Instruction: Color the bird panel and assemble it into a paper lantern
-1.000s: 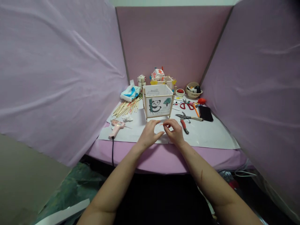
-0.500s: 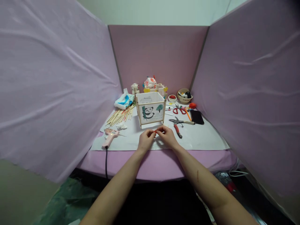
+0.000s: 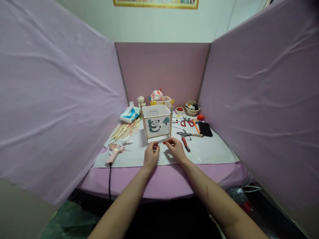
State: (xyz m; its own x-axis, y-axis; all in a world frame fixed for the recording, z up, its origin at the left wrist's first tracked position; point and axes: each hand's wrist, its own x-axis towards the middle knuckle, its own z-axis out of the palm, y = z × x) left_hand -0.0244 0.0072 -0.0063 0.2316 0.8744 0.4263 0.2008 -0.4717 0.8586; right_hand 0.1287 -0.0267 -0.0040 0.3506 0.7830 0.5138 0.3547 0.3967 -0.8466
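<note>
My right hand (image 3: 176, 150) pinches a small red piece (image 3: 164, 143) between thumb and fingertips; it is too small to tell its exact kind. Just left of it, my left hand (image 3: 151, 155) has its fingers curled together. A speck of red shows at its fingertips, but what it holds I cannot make out. A narrow gap parts the two hands. Right behind them stands a white box-shaped lantern frame (image 3: 159, 127) with wooden stick edges and a drawn panda and tree on its front. Neither hand touches it.
To the left lie a pink glue gun (image 3: 115, 153), crumpled tissue (image 3: 127, 140), wooden sticks (image 3: 126, 130) and a tissue pack (image 3: 130, 114). On the right are red-handled pruning shears (image 3: 184, 142), red scissors (image 3: 187, 123), a black phone-like slab (image 3: 205, 129) and a basket (image 3: 191, 111).
My hands were together at the red piece; now they are apart, the left shifted leftward, the piece staying in my right fingers. The view has tilted up slightly.
</note>
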